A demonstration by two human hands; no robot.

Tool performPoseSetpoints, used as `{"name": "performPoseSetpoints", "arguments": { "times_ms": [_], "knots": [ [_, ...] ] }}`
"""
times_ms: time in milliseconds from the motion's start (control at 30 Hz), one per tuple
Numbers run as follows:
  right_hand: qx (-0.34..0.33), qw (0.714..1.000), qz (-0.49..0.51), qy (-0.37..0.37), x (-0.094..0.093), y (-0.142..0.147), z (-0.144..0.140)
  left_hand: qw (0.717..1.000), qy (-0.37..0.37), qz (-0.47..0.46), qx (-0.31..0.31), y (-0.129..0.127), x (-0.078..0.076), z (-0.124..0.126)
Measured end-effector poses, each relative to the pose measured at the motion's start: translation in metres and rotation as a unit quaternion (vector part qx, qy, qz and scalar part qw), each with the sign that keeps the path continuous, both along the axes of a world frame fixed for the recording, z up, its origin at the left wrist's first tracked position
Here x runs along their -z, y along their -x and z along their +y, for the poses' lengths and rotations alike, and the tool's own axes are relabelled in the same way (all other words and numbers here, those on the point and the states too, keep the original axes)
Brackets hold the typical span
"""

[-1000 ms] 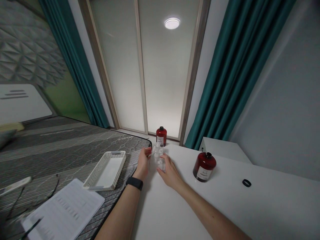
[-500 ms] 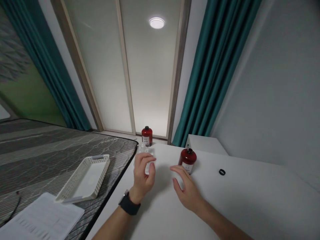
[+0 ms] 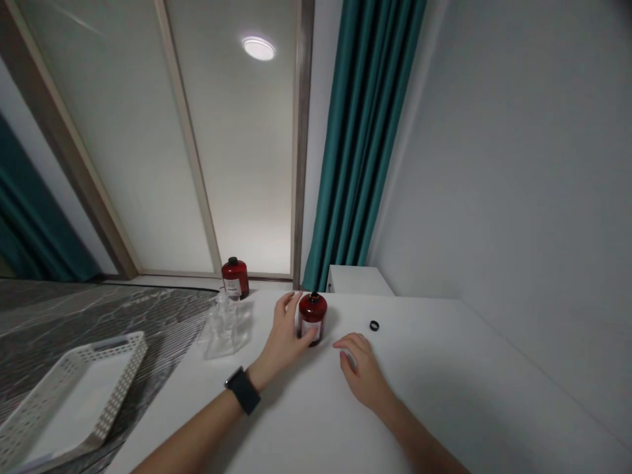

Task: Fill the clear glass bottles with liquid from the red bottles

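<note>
Fingers of the person's left hand [image 3: 281, 340] curved along the left side of the near bottle [image 3: 316, 309], and the thumb crossed in front of its pale label. That spread probably suited a round, upright body, though whether the hand pressed firmly or barely touched could not be told. The right hand [image 3: 364, 376], apart from the left, was empty and loosely bent, in front of the near bottle and to its right, perhaps placed so for easy reach.

Left of the near bottle sat a clear object [image 3: 224, 327], too blurred to name. Farther left and back, a second red bottle [image 3: 236, 280] stood upright; the spacing seemed to leave working room. A black ring [image 3: 374, 329] lay alone to the right of the near bottle.

All these were on a smooth white table [image 3: 454, 395] with soft shadows. Well to the left of the near bottle, a white basket [image 3: 123, 378] rested on grey patterned bedding [image 3: 162, 316]. Behind the near bottle rose a frosted sliding door [image 3: 247, 164] with a round light reflected in it, a teal curtain [image 3: 363, 151] and a low white cabinet [image 3: 358, 280].
</note>
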State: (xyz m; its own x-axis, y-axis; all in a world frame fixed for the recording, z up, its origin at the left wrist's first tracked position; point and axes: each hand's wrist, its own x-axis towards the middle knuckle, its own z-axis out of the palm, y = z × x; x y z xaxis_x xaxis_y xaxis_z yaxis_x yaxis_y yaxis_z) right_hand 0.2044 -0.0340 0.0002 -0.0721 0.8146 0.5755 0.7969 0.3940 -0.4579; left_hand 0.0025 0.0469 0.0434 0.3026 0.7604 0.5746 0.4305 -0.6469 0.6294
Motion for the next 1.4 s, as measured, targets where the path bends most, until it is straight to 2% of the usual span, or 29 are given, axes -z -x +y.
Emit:
{"name": "performPoseSetpoints", "arguments": {
  "times_ms": [100, 267, 400, 633, 867, 1100, 1200, 1300, 1400],
  "knots": [
    [0.069, 0.998, -0.013, 0.009, 0.002, -0.023, 0.012, 1.000, -0.005, -0.015, -0.022, -0.012, 0.003, 0.014],
    [0.210, 0.977, -0.006, 0.038, 0.014, -0.072, 0.030, 0.997, 0.045, -0.058, 0.016, -0.019, 0.009, 0.021],
    [0.240, 0.969, 0.009, 0.065, 0.025, -0.089, 0.038, 0.996, 0.064, -0.058, 0.030, -0.018, 0.005, 0.014],
    [0.191, 0.979, 0.044, 0.055, 0.020, -0.081, 0.037, 0.994, 0.086, -0.022, 0.062, 0.005, 0.005, -0.017],
    [0.066, 0.988, 0.137, 0.030, -0.001, -0.030, 0.026, 0.994, 0.094, -0.050, 0.036, 0.018, 0.014, -0.042],
    [-0.013, 0.964, 0.265, -0.002, -0.044, 0.023, 0.022, 0.991, 0.080, -0.051, 0.099, 0.026, 0.010, -0.047],
    [-0.044, 0.957, 0.286, -0.024, -0.059, 0.041, 0.024, 0.990, 0.088, -0.068, 0.083, 0.026, 0.011, -0.049],
    [-0.080, 0.943, 0.319, -0.053, -0.065, 0.053, 0.024, 0.988, 0.107, -0.088, 0.071, 0.023, 0.010, -0.053],
    [-0.101, 0.929, 0.351, -0.068, -0.062, 0.059, 0.021, 0.985, 0.115, -0.103, 0.080, 0.018, 0.009, -0.057]
  ]
}}
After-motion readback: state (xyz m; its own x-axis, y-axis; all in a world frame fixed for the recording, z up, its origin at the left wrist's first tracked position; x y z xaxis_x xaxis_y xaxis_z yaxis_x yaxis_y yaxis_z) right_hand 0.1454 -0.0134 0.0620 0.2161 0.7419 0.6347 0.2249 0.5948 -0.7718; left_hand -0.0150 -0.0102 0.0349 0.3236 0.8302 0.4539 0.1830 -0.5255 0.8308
